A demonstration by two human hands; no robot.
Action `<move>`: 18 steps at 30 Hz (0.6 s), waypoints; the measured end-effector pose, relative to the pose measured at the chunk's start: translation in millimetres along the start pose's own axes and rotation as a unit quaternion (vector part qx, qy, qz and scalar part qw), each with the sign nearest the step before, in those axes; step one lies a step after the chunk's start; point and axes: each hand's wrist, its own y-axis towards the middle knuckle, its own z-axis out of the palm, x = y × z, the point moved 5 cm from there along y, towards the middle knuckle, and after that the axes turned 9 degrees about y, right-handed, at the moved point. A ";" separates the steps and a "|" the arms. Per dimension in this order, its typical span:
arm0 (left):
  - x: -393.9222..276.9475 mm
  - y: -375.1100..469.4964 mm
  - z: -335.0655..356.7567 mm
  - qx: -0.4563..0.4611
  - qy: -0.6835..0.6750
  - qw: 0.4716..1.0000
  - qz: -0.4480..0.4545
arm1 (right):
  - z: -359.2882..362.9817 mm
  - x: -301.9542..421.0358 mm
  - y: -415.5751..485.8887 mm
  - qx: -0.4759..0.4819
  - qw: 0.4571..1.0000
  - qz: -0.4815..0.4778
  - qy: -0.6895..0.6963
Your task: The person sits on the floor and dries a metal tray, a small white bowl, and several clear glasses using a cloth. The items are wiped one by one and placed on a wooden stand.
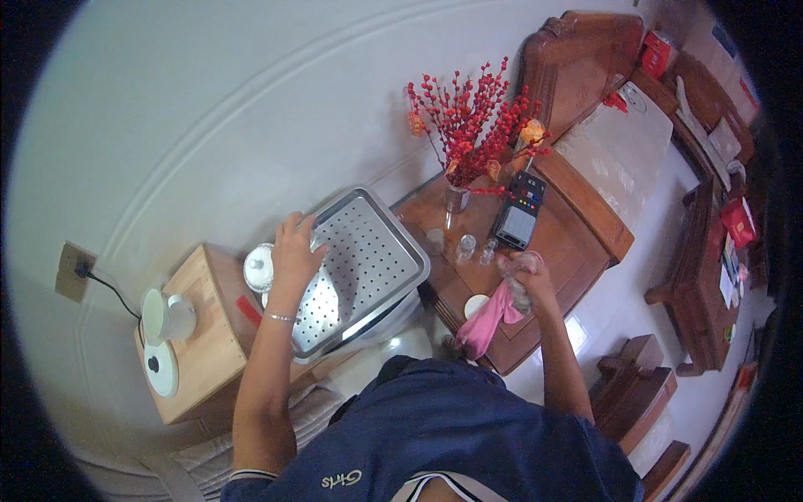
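Observation:
My left hand (296, 254) reaches over the left rim of a perforated stainless-steel tray (364, 241), its fingers bent downward. Something glassy shows beside the fingers, but whether they grip it is hidden. Just left of that hand stands a white lidded pot (258, 268). My right hand (532, 282) clasps a bunched pink and grey cloth (489, 320), which droops over the side table (552, 295). Small glass cups (466, 248) stand on this table beyond the cloth. A white disc (477, 305) lies partly beside the pink fabric.
Behind the cups are a black device (521, 210) with coloured buttons and a vase (457, 199) of red berry branches. A wooden cabinet (207, 314) at left bears a white mug (181, 317) and a white lid (162, 369). A wooden armchair (590, 207) adjoins the table.

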 end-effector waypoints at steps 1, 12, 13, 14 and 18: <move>-6.1 -2.5 -7.6 -0.021 -0.017 1.000 0.015 | 2.6 -8.0 4.8 0.032 0.999 0.025 -0.025; -64.6 -97.0 -21.7 0.072 -0.209 0.975 -0.002 | 127.5 -48.8 91.8 0.160 0.856 -0.066 -0.487; -65.8 -106.4 -18.6 0.098 -0.237 0.966 -0.020 | 137.7 -58.8 103.6 0.171 0.842 -0.040 -0.511; -68.4 -114.0 -17.4 0.107 -0.234 0.966 -0.013 | 145.3 -69.3 113.6 0.176 0.834 -0.024 -0.523; -71.1 -140.6 -19.5 0.116 -0.287 0.950 -0.046 | 157.9 -123.5 144.5 0.160 0.834 0.023 -0.528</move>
